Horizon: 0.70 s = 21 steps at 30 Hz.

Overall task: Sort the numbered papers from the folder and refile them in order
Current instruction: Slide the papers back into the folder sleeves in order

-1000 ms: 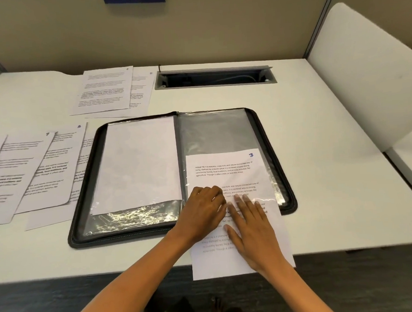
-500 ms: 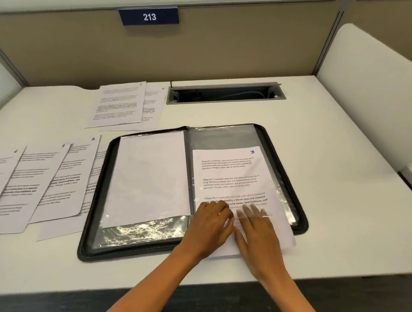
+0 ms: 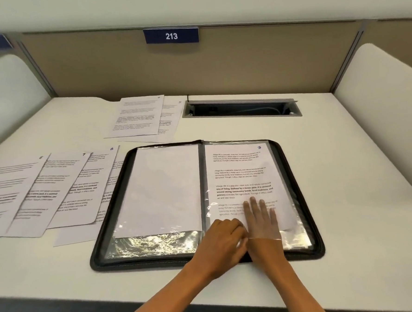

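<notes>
A black zip folder [image 3: 134, 265] lies open on the desk, showing two clear sleeves. The left sleeve holds a sheet with its blank side up [image 3: 159, 190]. The paper numbered 3 [image 3: 239, 168] sits almost fully inside the right sleeve. My right hand [image 3: 260, 220] is slipped into that sleeve, fingers straight and flat on the paper's lower part. My left hand [image 3: 225, 236] has its fingers curled at the sleeve's bottom opening and pinches the plastic edge. Left of the folder lie overlapping papers numbered 6 [image 3: 9, 192], 7 [image 3: 55, 189] and 8 [image 3: 90, 182].
Two more printed sheets [image 3: 137, 116] lie at the back, the lower one marked 5 [image 3: 171, 114]. An open cable slot [image 3: 240, 109] is sunk into the desk behind the folder. White side dividers [image 3: 378, 109] flank the desk.
Paper 3 has slid up into the right sleeve, from hanging over the desk edge to nearly fully in. My right hand followed it inside the sleeve. The camera tilted up.
</notes>
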Each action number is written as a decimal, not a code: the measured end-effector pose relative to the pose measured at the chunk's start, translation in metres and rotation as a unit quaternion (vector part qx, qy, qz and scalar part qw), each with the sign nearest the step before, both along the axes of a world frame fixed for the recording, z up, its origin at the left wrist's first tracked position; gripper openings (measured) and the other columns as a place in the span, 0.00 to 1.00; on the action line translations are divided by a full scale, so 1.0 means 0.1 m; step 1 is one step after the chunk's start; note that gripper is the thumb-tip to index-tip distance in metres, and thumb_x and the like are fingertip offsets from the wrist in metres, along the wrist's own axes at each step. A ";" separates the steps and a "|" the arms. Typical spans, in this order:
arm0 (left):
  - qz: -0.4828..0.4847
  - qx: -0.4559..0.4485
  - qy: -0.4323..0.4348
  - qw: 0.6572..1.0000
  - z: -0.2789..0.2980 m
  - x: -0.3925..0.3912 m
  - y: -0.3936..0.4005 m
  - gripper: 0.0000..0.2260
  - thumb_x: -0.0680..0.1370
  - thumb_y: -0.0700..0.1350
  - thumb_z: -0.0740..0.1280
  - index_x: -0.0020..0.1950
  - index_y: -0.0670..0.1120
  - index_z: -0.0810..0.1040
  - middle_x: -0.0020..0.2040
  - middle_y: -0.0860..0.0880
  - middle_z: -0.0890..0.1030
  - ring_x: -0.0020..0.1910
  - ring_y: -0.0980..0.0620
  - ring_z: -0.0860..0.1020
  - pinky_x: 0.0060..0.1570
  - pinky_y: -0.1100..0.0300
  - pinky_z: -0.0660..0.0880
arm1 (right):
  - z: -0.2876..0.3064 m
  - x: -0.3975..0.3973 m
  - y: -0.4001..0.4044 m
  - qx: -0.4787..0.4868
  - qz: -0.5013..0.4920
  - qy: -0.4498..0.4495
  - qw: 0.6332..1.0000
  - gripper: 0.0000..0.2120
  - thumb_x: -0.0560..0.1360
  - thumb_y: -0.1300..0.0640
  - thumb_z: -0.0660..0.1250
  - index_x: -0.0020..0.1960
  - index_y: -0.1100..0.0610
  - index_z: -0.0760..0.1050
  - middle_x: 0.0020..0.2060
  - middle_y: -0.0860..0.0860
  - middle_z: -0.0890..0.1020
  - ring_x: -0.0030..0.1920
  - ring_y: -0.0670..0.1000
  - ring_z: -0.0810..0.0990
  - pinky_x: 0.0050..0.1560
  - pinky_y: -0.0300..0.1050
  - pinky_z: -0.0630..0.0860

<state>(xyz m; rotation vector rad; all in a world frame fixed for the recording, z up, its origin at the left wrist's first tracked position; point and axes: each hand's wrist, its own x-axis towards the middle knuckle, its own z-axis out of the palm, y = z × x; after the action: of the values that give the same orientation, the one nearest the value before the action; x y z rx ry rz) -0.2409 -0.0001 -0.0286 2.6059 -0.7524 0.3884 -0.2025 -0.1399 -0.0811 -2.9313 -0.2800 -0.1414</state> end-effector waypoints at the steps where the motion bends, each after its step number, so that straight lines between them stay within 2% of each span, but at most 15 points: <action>1: 0.001 -0.001 -0.004 1.000 0.02 -0.01 0.00 0.08 0.76 0.49 0.60 0.44 0.49 0.77 0.43 0.54 0.78 0.39 0.56 0.75 0.39 0.62 0.74 | 0.00 0.02 0.02 0.005 -0.003 0.000 1.000 0.25 0.79 0.48 0.46 0.69 0.61 0.63 0.66 0.62 0.73 0.68 0.62 0.68 0.70 0.54 0.48; 4: 0.003 0.003 -0.014 1.000 0.04 -0.01 0.01 0.09 0.75 0.49 0.59 0.43 0.48 0.77 0.43 0.54 0.78 0.38 0.57 0.74 0.38 0.64 0.73 | 0.02 0.08 0.07 0.034 -0.014 0.000 0.999 0.29 0.83 0.44 0.36 0.71 0.60 0.62 0.68 0.61 0.72 0.71 0.59 0.60 0.71 0.54 0.49; 7: 0.001 0.007 -0.006 1.000 0.01 0.00 0.04 0.09 0.76 0.49 0.59 0.44 0.49 0.78 0.44 0.54 0.78 0.40 0.56 0.75 0.40 0.61 0.74 | 0.00 0.06 0.03 0.039 -0.003 -0.015 0.999 0.30 0.82 0.45 0.35 0.71 0.61 0.62 0.70 0.60 0.68 0.77 0.55 0.47 0.72 0.54 0.48; 8: 0.003 0.007 -0.003 1.000 0.00 0.01 0.05 0.09 0.76 0.49 0.60 0.44 0.49 0.78 0.44 0.54 0.78 0.40 0.56 0.75 0.40 0.61 0.74 | 0.00 0.02 0.01 0.048 0.009 -0.027 0.998 0.28 0.82 0.46 0.38 0.71 0.61 0.63 0.70 0.59 0.67 0.77 0.55 0.47 0.72 0.53 0.48; 10: 0.007 0.005 0.002 1.000 -0.02 0.01 0.06 0.08 0.76 0.49 0.60 0.44 0.49 0.77 0.44 0.54 0.78 0.41 0.56 0.74 0.40 0.62 0.73 | 0.01 -0.17 -0.04 0.092 0.019 -0.065 0.993 0.25 0.80 0.48 0.48 0.67 0.60 0.70 0.69 0.58 0.70 0.74 0.57 0.60 0.74 0.50 0.51; 11: 0.010 0.004 0.004 1.000 -0.03 0.01 0.07 0.08 0.76 0.50 0.60 0.44 0.49 0.77 0.44 0.54 0.78 0.40 0.55 0.74 0.40 0.62 0.72 | 0.03 -0.28 -0.06 0.117 0.014 -0.081 0.990 0.23 0.77 0.49 0.52 0.64 0.60 0.75 0.66 0.57 0.74 0.70 0.58 0.67 0.74 0.50 0.57; 14: 0.018 0.008 -0.011 1.000 -0.03 0.00 0.06 0.09 0.75 0.50 0.61 0.42 0.49 0.78 0.45 0.53 0.78 0.39 0.55 0.76 0.39 0.63 0.74 | 0.15 -0.58 -0.19 0.158 0.022 -0.151 0.976 0.17 0.75 0.54 0.57 0.50 0.60 0.82 0.51 0.55 0.83 0.56 0.55 0.79 0.62 0.46 0.73; 16: 0.022 0.005 -0.038 0.999 -0.05 -0.01 0.04 0.05 0.73 0.48 0.67 0.42 0.49 0.79 0.47 0.52 0.80 0.41 0.53 0.77 0.42 0.62 0.75 | 0.20 -0.73 -0.33 0.168 0.018 -0.206 0.964 0.14 0.74 0.57 0.58 0.41 0.60 0.82 0.40 0.53 0.84 0.44 0.53 0.80 0.51 0.41 0.74; 17: 0.025 0.007 -0.051 0.998 -0.06 -0.01 0.03 0.04 0.71 0.47 0.71 0.42 0.48 0.80 0.49 0.51 0.80 0.44 0.53 0.77 0.44 0.61 0.75 | 0.23 -0.77 -0.38 0.176 0.007 -0.227 0.958 0.14 0.74 0.58 0.59 0.39 0.60 0.81 0.37 0.53 0.82 0.42 0.52 0.79 0.47 0.40 0.73; 19: 0.027 0.016 -0.078 0.996 -0.09 -0.03 0.00 0.07 0.67 0.46 0.76 0.41 0.47 0.80 0.50 0.50 0.81 0.50 0.53 0.72 0.47 0.59 0.75 | 0.30 -0.81 -0.46 0.230 -0.054 -0.239 0.942 0.12 0.73 0.59 0.59 0.41 0.60 0.80 0.39 0.53 0.80 0.42 0.51 0.75 0.44 0.40 0.71; 21: 0.025 0.012 -0.093 0.995 -0.11 -0.05 -0.02 0.08 0.66 0.44 0.77 0.41 0.46 0.80 0.51 0.48 0.81 0.52 0.53 0.70 0.49 0.57 0.75 | 0.38 -0.79 -0.51 0.314 -0.151 -0.205 0.915 0.10 0.75 0.56 0.60 0.50 0.59 0.77 0.45 0.50 0.75 0.46 0.51 0.73 0.44 0.43 0.72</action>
<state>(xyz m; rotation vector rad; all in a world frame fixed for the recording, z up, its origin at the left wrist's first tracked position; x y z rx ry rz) -0.2458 -0.0026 -0.0398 2.6405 -0.7553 0.6488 -0.2813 -0.1910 -0.0427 -2.2527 0.1497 -0.7442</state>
